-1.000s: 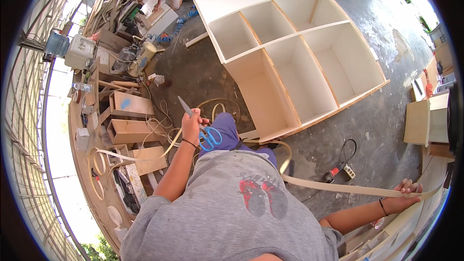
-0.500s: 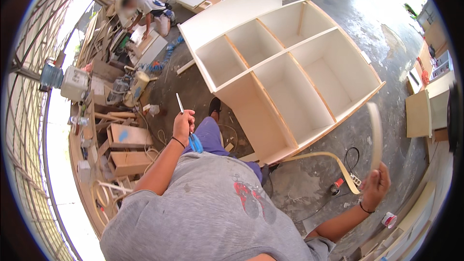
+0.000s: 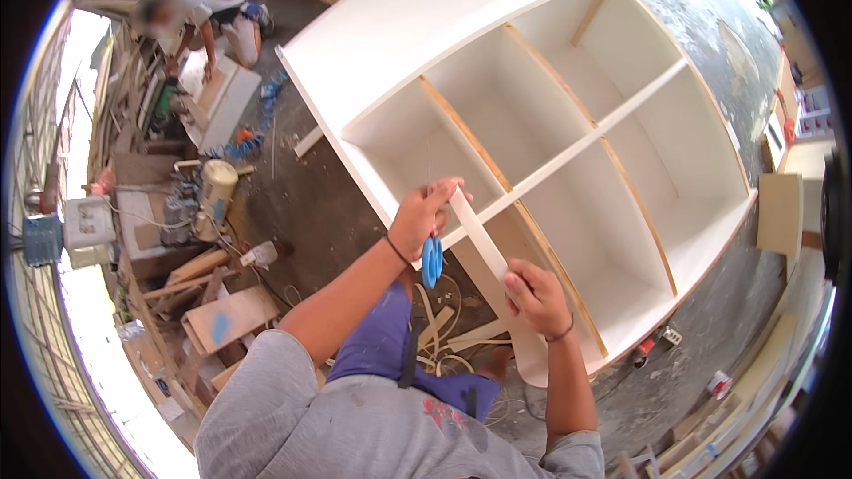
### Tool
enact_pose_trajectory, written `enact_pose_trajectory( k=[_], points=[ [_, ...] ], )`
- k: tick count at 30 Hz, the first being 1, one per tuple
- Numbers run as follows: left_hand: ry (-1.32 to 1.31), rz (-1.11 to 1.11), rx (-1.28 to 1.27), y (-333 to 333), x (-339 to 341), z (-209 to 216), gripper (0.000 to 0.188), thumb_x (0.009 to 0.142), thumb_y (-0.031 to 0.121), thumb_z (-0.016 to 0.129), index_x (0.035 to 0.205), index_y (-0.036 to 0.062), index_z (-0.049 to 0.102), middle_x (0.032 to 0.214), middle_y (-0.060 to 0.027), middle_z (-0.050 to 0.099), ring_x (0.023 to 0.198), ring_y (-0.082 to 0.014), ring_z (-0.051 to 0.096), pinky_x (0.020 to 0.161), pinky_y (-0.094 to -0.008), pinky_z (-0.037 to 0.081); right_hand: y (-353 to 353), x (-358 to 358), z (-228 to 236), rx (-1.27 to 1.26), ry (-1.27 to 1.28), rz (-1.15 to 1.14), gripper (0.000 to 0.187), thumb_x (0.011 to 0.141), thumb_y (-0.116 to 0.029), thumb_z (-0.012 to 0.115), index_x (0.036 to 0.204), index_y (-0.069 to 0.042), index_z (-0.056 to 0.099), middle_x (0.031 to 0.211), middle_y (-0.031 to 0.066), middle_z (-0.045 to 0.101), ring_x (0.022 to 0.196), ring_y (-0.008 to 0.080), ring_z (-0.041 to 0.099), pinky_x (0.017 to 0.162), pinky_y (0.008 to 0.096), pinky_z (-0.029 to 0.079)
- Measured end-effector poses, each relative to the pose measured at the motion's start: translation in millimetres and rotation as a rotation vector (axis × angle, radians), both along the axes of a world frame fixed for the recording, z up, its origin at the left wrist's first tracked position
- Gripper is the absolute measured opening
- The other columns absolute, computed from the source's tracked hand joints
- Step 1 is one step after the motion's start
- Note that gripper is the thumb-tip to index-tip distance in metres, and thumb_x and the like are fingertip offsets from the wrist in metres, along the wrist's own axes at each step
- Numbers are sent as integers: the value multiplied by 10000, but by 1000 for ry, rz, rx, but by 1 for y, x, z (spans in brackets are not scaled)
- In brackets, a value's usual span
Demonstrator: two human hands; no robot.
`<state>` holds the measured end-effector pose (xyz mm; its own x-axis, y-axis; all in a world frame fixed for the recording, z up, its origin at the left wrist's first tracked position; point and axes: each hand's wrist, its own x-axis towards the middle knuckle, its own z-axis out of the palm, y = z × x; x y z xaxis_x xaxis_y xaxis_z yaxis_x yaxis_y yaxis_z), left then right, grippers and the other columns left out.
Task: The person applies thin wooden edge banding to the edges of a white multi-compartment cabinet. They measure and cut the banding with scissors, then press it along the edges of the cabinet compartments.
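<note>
A pale, flexible strip of edge banding (image 3: 479, 238) stretches between my two hands, in front of a white cabinet (image 3: 568, 152). My left hand (image 3: 422, 220) is closed, with blue-handled scissors (image 3: 432, 262) hanging below its fingers. Its fingertips also touch the strip's upper end. My right hand (image 3: 540, 302) grips the strip lower down, thumb on top. The cabinet has several open compartments, and some divider edges show bare brown wood. Most of the scissor blades are hidden by my left hand.
Strip coils and wood scraps (image 3: 435, 333) lie around my legs. A red tool (image 3: 646, 353) rests on the floor at the cabinet's right. To the left stand wooden boxes (image 3: 229, 319). At the far left, another person (image 3: 202, 11) crouches over boards.
My hands have come together from far apart. My right hand brought the strip leftward, and my left hand moved right with the scissors to meet its end. The cabinet now appears closer.
</note>
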<state>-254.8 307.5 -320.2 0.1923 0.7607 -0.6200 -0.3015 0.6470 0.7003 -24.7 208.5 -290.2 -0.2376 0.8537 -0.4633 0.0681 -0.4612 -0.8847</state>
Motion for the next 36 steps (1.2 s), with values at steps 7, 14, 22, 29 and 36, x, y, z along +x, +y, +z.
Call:
enact_pose_trajectory(
  k=[7,14,22,29,36],
  points=[
    [209,192,349,114,-54,-138,261,884,164,671,1075,14,577,877,-63,660,605,-30,470,532,-186,385,126,-69,-120,287,-449,124,370,882,-175,664,1220,-44,594,560,94,501,478,180,494,513,313,428],
    [571,-126,343,227,-91,-177,230,823,228,735,924,34,665,808,-2,616,694,-87,503,667,-232,421,204,-101,-197,398,-627,36,384,853,-165,681,1217,-68,609,634,131,532,550,246,504,574,351,436],
    [836,-420,424,315,-119,-208,186,867,196,609,967,65,695,893,-44,641,809,-137,568,766,-303,474,275,-126,-242,468,-741,36,374,882,-206,647,1229,-71,615,738,102,601,677,252,568,625,379,455],
    [949,-548,306,327,-121,-213,229,872,190,522,1008,105,687,900,-42,642,831,-162,583,785,-321,477,284,-130,-264,497,-768,35,360,879,-198,637,1217,-75,625,769,86,602,682,257,582,620,379,476],
    [1065,-503,423,321,-134,-229,330,869,419,599,917,99,662,767,-19,599,728,-148,558,698,-312,455,288,-130,-267,536,-765,61,362,869,-188,636,1211,-71,627,758,100,606,671,268,589,613,388,478]
  ],
)
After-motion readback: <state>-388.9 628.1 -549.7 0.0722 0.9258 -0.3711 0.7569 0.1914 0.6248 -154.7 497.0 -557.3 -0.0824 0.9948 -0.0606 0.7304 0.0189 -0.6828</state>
